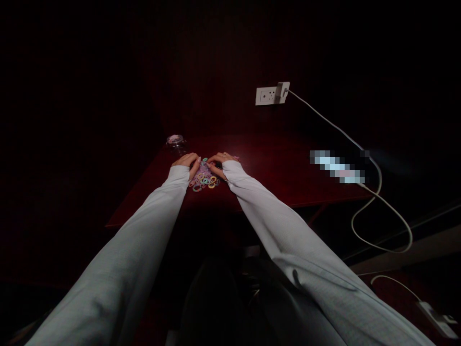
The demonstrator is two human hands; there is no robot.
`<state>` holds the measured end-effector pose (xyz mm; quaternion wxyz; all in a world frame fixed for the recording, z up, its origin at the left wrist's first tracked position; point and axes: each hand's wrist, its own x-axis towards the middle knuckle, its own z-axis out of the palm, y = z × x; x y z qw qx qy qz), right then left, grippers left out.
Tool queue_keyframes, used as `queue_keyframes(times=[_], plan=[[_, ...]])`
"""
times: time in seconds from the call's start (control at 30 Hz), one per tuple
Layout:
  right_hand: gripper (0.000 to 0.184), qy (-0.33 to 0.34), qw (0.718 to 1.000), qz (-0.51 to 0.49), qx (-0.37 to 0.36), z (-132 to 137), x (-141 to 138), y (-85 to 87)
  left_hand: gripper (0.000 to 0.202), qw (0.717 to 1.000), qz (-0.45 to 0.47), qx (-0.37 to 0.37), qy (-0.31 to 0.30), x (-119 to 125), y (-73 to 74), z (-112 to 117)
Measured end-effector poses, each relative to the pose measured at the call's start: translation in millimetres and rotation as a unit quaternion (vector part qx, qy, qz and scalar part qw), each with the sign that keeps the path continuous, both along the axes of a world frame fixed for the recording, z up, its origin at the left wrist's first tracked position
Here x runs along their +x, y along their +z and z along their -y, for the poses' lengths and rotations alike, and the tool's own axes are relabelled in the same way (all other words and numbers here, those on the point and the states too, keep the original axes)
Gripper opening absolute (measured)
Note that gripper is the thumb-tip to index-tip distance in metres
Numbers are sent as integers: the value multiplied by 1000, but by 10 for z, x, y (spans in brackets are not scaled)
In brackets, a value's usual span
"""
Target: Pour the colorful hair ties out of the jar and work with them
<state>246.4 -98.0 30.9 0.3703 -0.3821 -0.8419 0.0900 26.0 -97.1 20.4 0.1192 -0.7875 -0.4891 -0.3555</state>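
Both my arms, in pale grey sleeves, reach out over a dark red table (273, 178). My left hand (188, 161) and my right hand (218, 162) meet over a small heap of coloured elastic rings (203, 180). The fingers of both hands curl down into the heap and pinch at the rings; they are too small and dim to show which ring each one holds. A ring shows on a finger of my right hand.
A small clear jar with a pale lid (175, 143) stands just beyond my left hand. A wall socket (265, 95) holds a charger (283, 91); its white cable (374, 192) loops off the table's right side. The room is dark.
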Motion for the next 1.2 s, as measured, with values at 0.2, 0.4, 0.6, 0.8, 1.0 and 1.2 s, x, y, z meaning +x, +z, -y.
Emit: queue_keyframes(times=[0.2, 0.4, 0.6, 0.8, 1.0, 1.2], plan=[[19, 9, 1000, -8, -9, -55, -8, -23, 37, 1000, -15, -8, -8, -25, -11, -18], [17, 13, 1000, -13, -19, -123, -16, -66, 36, 1000, -18, -10, -9, -31, -15, -19], [15, 21, 999, -9, -24, -155, -10, -81, 36, 1000, -17, -11, 1, 3, -4, 0], [15, 27, 999, -13, -15, -163, 0, -96, 37, 1000, -17, -4, -2, 25, 8, 8], [17, 39, 999, -6, -2, -209, -9, -134, 36, 1000, -11, 2, 21, 47, 4, 24], [17, 47, 999, -5, 0, -254, -16, -163, 35, 999, -17, 6, 36, 41, 13, 34]])
